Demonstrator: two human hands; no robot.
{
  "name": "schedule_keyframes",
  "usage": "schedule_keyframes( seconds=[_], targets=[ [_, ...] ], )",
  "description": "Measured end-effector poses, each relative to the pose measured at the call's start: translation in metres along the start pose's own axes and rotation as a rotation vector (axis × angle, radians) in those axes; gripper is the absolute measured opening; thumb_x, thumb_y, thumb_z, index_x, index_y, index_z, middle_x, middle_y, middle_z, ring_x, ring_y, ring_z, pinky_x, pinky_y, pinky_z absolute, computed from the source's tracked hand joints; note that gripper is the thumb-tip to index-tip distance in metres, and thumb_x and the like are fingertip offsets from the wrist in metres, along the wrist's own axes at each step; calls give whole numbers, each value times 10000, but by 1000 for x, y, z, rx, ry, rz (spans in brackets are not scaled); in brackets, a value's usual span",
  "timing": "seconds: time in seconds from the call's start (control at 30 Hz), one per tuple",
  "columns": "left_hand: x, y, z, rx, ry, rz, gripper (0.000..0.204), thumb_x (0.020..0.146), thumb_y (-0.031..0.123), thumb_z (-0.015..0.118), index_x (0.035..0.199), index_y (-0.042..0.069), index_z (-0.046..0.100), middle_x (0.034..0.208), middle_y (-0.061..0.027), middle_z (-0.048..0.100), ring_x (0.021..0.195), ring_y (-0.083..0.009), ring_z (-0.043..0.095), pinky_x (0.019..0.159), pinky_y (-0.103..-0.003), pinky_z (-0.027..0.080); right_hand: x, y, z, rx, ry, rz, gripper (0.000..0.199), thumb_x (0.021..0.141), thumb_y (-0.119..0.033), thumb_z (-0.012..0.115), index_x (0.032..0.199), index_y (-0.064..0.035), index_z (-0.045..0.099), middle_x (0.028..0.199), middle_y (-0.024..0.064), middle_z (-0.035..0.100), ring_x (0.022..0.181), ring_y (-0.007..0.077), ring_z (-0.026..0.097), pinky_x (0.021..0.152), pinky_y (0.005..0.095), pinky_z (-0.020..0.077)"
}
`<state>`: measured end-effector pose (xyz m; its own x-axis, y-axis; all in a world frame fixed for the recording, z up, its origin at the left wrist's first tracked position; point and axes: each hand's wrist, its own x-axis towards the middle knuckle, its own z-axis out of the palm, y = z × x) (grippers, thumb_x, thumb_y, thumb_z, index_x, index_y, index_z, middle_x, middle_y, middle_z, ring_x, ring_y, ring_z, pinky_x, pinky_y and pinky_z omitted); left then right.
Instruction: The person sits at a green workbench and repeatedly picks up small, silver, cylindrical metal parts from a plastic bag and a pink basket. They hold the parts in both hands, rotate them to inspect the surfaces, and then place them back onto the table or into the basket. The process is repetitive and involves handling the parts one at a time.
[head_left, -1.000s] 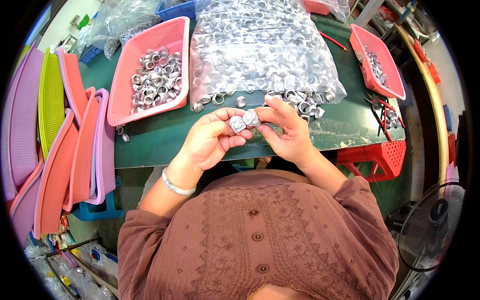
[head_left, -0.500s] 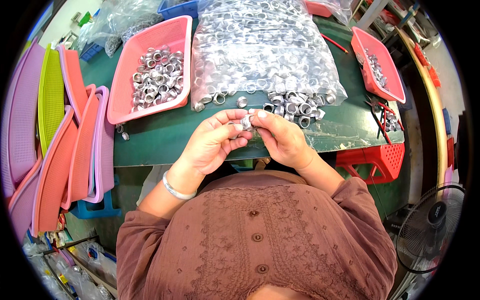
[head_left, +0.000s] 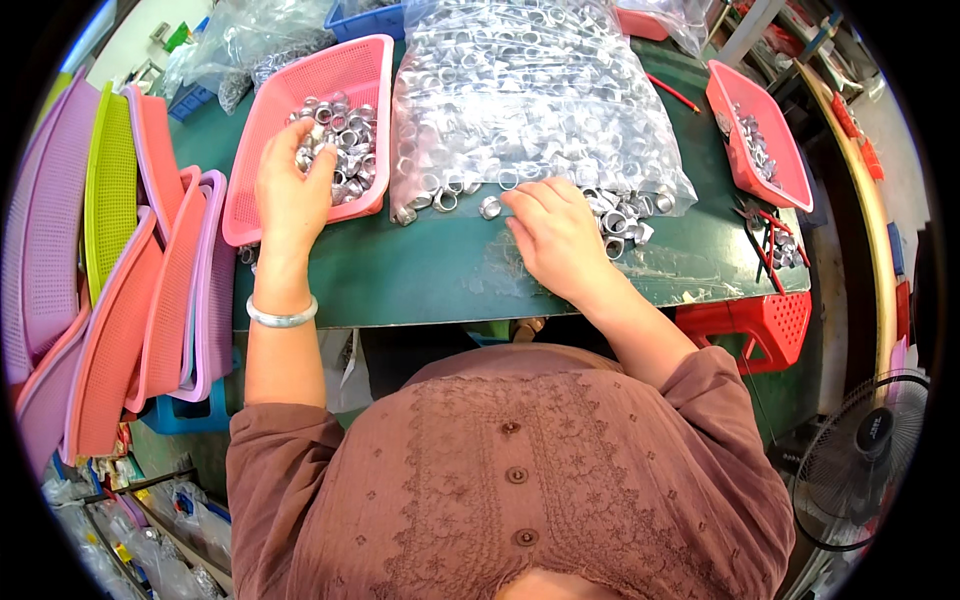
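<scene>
Over the pink basket (head_left: 236, 215) at the left, my left hand (head_left: 290, 190) has its thumb and fingers apart, with nothing visible between them. Under its fingertips lies a heap of silver metal rings (head_left: 350, 150). My right hand (head_left: 560, 240) is low over the table, thumb apart from the fingers. A single silver ring (head_left: 490, 207) lies just left of its fingertips. Part of a loose ring pile (head_left: 618, 215) is hidden behind this hand. Beyond it lies a large clear plastic bag (head_left: 530, 100) full of similar rings.
Stacked plastic baskets (head_left: 110, 260) stand left of the green table (head_left: 430, 270). To the right are another pink basket (head_left: 760, 150) with metal pieces and red-handled pliers (head_left: 765, 235). A red stool (head_left: 750, 330) is below the table edge, and a black fan (head_left: 865, 450) stands lower right.
My hands have parted from in front of me, where they held a ring together. The left has moved over the pink basket; the right has moved toward the loose rings.
</scene>
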<state>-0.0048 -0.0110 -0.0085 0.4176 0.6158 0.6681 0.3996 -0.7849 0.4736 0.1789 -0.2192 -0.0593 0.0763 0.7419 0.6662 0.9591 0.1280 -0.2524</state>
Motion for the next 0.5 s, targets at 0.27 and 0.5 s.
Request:
schedule_keyframes(
  seconds=[0.27,0.5],
  targets=[
    [-51,59,20,-154,-265,294,163,788,74,618,943,21,623,721,-103,602,602,-212,582,542,-296,456,13,-5,17,-224,-222,31,208,731,-182,622,894,-55,606,752,54,565,798,220,523,705,347,371],
    [-71,60,44,195,-595,104,205,766,203,625,891,46,584,758,-135,586,720,-316,585,624,-396,458,11,-3,12,-217,-343,23,110,744,-192,622,765,-89,591,691,46,569,759,220,536,712,352,368]
  ],
)
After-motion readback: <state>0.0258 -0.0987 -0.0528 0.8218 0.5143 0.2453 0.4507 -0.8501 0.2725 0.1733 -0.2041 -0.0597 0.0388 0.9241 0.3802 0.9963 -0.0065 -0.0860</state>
